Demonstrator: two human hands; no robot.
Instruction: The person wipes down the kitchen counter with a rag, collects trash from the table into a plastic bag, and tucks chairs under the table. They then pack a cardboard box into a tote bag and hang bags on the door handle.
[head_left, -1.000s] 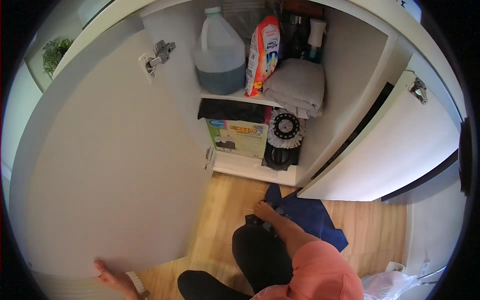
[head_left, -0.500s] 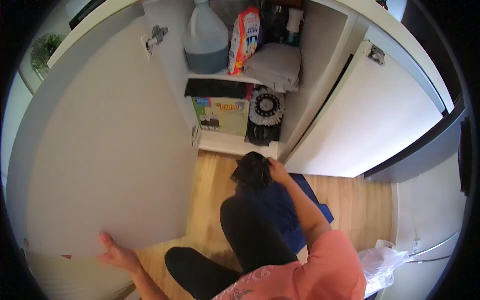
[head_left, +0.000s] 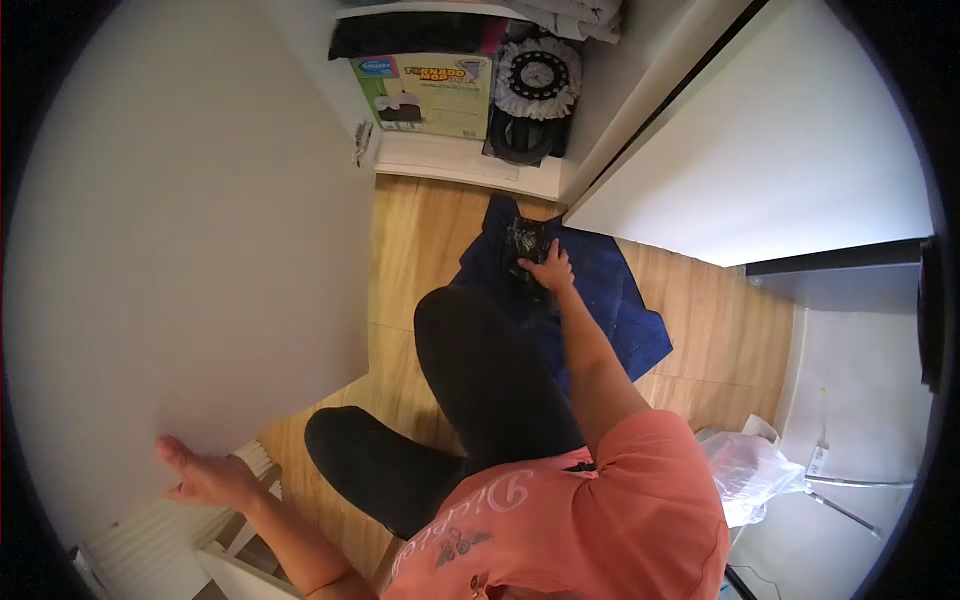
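My left hand (head_left: 208,478) is at the edge of the open white cabinet door (head_left: 200,250), the thumb on its face and the other fingers partly hidden behind. A crumpled, shiny black plastic bundle (head_left: 524,240) lies on a dark blue cloth (head_left: 610,290) spread over the floor. Over the right side of that bundle is my right hand (head_left: 552,268), thumb and fingers spread apart. Whether its fingertips still touch the plastic is hard to tell.
On the cabinet's low shelf stand a mop box (head_left: 430,95), a round mop head (head_left: 538,78) and a folded black item (head_left: 415,35). Another white door (head_left: 780,140) stands at the right. A clear plastic bag (head_left: 745,470) is by the wall.
My right hand has lowered the black bundle onto the blue cloth and its fingers have spread. My view has tilted down, and the upper shelf has mostly left it.
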